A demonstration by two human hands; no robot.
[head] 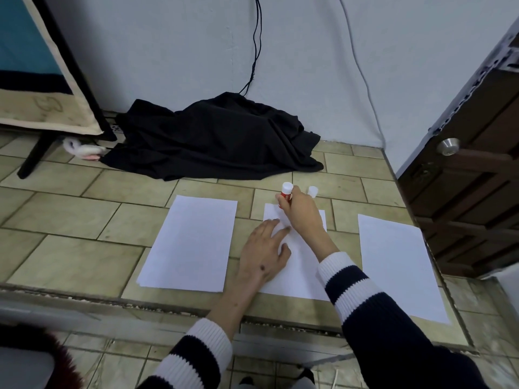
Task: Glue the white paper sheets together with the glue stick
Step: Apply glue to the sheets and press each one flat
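R hand grips glue stick, tip on mid sheet at 12 o'clock | L hand spread flat on it | cap at 1 o'clock

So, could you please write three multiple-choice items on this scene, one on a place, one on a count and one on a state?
1. Where does the cap stand?
A. On the left sheet
B. On the floor tiles beyond the middle sheet
C. On the black cloth

2. How many white sheets lie on the floor?
A. Two
B. Three
C. Five

3. What does the right hand do?
A. Grips the glue stick
B. Lies flat
C. Holds scissors

Key: 1 B, it stands on tile past the middle sheet; 2 B, three lie apart; 3 A, fingers wrap the stick.
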